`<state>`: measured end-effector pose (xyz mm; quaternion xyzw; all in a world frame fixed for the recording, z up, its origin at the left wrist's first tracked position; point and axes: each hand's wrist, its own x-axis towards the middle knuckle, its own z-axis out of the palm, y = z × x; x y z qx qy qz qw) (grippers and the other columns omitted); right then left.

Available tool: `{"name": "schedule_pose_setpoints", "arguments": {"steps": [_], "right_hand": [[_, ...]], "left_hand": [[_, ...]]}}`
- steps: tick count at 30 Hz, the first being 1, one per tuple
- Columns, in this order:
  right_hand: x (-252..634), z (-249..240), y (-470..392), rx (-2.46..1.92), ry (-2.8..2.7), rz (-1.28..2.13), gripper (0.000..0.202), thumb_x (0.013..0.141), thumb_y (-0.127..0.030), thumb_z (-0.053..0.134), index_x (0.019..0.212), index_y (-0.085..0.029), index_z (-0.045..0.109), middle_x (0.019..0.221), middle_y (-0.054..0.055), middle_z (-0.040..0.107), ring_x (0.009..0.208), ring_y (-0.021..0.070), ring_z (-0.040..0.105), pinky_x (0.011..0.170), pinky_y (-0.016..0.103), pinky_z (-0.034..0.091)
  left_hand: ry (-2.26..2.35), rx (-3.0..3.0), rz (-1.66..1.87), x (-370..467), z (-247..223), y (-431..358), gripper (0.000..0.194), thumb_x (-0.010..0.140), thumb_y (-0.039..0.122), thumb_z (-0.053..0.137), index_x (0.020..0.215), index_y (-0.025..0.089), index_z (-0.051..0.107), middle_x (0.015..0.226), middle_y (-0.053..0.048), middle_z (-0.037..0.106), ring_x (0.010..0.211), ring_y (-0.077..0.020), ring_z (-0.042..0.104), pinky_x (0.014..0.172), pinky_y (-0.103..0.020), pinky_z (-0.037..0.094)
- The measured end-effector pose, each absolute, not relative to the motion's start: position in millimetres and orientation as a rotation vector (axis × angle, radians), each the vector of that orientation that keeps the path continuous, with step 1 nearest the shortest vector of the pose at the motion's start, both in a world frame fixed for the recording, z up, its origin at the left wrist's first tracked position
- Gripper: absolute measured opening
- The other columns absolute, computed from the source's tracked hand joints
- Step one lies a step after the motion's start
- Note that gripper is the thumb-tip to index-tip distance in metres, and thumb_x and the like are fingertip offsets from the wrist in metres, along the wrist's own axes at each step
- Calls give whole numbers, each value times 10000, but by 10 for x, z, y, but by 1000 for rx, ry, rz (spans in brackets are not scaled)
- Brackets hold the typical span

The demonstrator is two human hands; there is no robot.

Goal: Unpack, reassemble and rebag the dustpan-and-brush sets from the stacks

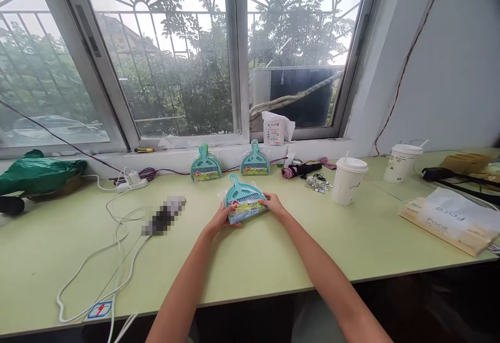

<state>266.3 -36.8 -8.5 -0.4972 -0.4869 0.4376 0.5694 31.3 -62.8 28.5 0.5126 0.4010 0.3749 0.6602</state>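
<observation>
On the tabletop before you, from left to right: a pale power strip and loose white cables, then a stack of teal dustpan sets standing against the wall under the window, handles up. Nearer you, your left hand pinches the lower left edge of a plastic-wrapped dustpan set, which is held mid-tabletop, tilted, handle up. Behind it stands a second stack. Your right hand has its fingers pinching the set's right edge. A lidded white cup is farther right. Two stacks are stood up, it seems; the held set remains in hand, apart from both
</observation>
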Motion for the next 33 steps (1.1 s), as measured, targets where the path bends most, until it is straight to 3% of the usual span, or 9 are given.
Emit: {"name": "schedule_pose_setpoints", "arguments": {"steps": [3, 8, 10, 12, 15, 18, 24, 28, 33], "right_hand": [[2647, -96, -348, -1110, -948, 1035, 417, 499, -231, 772, 896, -145, 674, 814, 50, 701, 789, 214, 652, 718, 326, 526], [2661, -80, -387, -1077, -747, 981, 432, 469, -232, 774, 871, -156, 635, 782, 47, 687, 735, 198, 652, 623, 279, 511], [2676, -68, -410, -1071, -766, 990, 448, 464, -250, 780, 876, -162, 628, 814, 59, 695, 749, 217, 657, 599, 288, 511], [2680, -56, -424, -1029, -823, 1011, 460, 463, -274, 784, 882, -168, 626, 855, 75, 702, 777, 237, 663, 601, 310, 520], [2640, -49, -416, -963, -902, 993, 501, 442, -311, 802, 885, -169, 613, 905, 91, 703, 819, 248, 665, 660, 342, 538], [2538, -72, -368, -963, -974, 892, 563, 434, -376, 815, 903, -173, 577, 959, 109, 696, 822, 244, 667, 694, 360, 547], [2178, -145, -65, -1147, -1078, 698, 485, 597, -447, 715, 944, -192, 491, 1107, 169, 639, 793, 240, 678, 651, 346, 545], [1872, -172, 364, -1229, -1172, 585, 383, 678, -311, 623, 1004, -184, 467, 1102, 158, 630, 823, 235, 666, 669, 335, 530], [1525, -188, 1037, -1223, -1368, 350, 300, 736, -233, 531, 1027, -189, 472, 999, 108, 640, 935, 246, 618, 830, 384, 481]], "left_hand": [[895, 1250, 1035, 366, 283, -611, 988, 755, 572, 624, 1466, 351, -26, 1340, -127, 491, 989, -250, 630, 715, -397, 574], [757, 1606, 1145, 378, 230, -572, 1062, 628, 525, 752, 1478, 324, 147, 1415, -132, 403, 1112, -265, 552, 852, -387, 517], [846, 1697, 1197, 361, 197, -543, 793, 654, 438, 749, 1362, 282, 427, 1325, -110, 498, 1039, -239, 575, 847, -378, 510], [949, 1729, 1255, 342, 166, -509, 359, 700, 373, 698, 1011, 200, 656, 1131, -92, 607, 947, -219, 591, 827, -367, 506], [1010, 1649, 1337, 320, 129, -467, 127, 735, 302, 627, 734, 176, 614, 922, -69, 648, 872, -207, 605, 805, -348, 502], [1150, 1515, 1447, 308, 120, -422, 102, 741, 260, 616, 778, 188, 554, 935, -56, 654, 814, -188, 624, 780, -331, 503], [1311, 1406, 1655, 151, 255, -31, 452, 717, 148, 646, 1101, 214, 418, 1078, -93, 609, 827, -161, 651, 750, -274, 495], [1439, 1561, 1627, -87, 296, 390, 278, 708, 102, 611, 960, 196, 543, 936, -73, 642, 848, -190, 636, 793, -298, 470], [1608, 1333, 1691, -361, 102, 877, 215, 668, 93, 638, 822, 198, 528, 881, -57, 646, 882, -213, 625, 851, -335, 450]]}}
